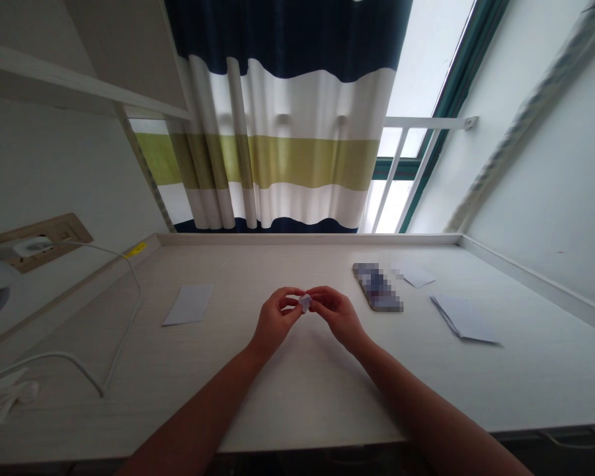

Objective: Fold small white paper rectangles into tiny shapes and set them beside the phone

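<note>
2 hands, left (276,317) and right (338,316), are raised above the worktop (262,264), both pinching a small folded white paper (305,303) between them near mid-worktop, apparently held up for close handling. 3 further paper pieces lie within reach: a flat sheet (188,305) left of the hands, plus a small piece (415,276) and a folded sheet (463,319) right of a pixelated phone (377,287), seemingly placed aside from the hands' working space.
</note>
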Tool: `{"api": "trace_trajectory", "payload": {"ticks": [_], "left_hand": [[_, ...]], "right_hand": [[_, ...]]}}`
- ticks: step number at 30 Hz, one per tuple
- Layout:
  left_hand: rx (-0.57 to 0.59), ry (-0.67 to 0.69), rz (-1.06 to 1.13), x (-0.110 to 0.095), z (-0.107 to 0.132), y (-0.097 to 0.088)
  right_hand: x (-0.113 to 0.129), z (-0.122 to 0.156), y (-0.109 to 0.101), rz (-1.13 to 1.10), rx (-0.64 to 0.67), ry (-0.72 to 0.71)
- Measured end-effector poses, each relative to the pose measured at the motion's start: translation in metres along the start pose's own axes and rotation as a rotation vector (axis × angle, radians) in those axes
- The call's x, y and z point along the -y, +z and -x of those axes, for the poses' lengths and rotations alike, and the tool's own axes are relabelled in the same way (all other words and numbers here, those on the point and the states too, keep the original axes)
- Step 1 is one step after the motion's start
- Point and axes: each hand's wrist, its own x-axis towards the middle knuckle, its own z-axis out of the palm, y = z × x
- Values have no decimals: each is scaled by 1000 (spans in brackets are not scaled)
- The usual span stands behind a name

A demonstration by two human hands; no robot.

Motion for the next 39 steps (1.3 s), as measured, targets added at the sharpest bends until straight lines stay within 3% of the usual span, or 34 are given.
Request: {"api": "trace_trajectory", "payload": {"ticks": [11,20,25,33,39], "left_hand": [[-32,-85,138,0,-1,-2],[-6,-113,58,-5,0,-3],[-34,-78,21,-6,0,-1],[-54,-17,21,0,-1,1],[-60,-15,17,3,-1,1]], "right_hand": [[8,2,2,24,-68,49],[5,0,0,49,-61,50],[2,0,0,70,-26,-1],[0,-1,0,93,-83,-34],[0,-2,1,66,-76,9]]}}
